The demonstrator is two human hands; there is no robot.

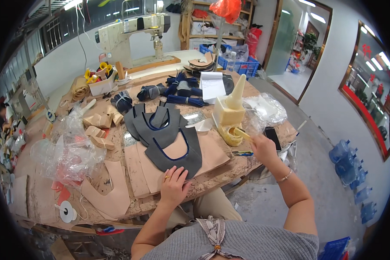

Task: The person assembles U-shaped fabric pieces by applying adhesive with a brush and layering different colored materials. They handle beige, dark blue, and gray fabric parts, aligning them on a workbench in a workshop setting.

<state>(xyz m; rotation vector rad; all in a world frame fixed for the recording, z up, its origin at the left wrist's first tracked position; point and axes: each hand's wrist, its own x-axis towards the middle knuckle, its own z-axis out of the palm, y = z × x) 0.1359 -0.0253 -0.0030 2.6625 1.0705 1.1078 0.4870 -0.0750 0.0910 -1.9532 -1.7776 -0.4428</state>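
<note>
My left hand (174, 187) lies with its fingers flat on the near edge of a dark grey U-shaped shoe-upper piece (190, 161), whose inner curve is edged in navy. Beneath that piece is a stack of tan leather sheets (215, 149). My right hand (264, 148) is closed round the handle of a brush (242, 134). The brush's far end dips into the side opening of a cream glue pot (228, 117) with a cone-shaped top, so its tip is hidden. More grey U-shaped pieces (145, 123) overlap just beyond my left hand.
A black phone (272, 138) and a blue-yellow cutter (243, 153) lie near my right hand. Crumpled clear plastic (69, 151), a tan cutout (110, 197) and a white spool (67, 212) occupy the left. Tied dark bundles (184, 89), a notepad (213, 88) and a sewing machine (130, 41) stand farther back.
</note>
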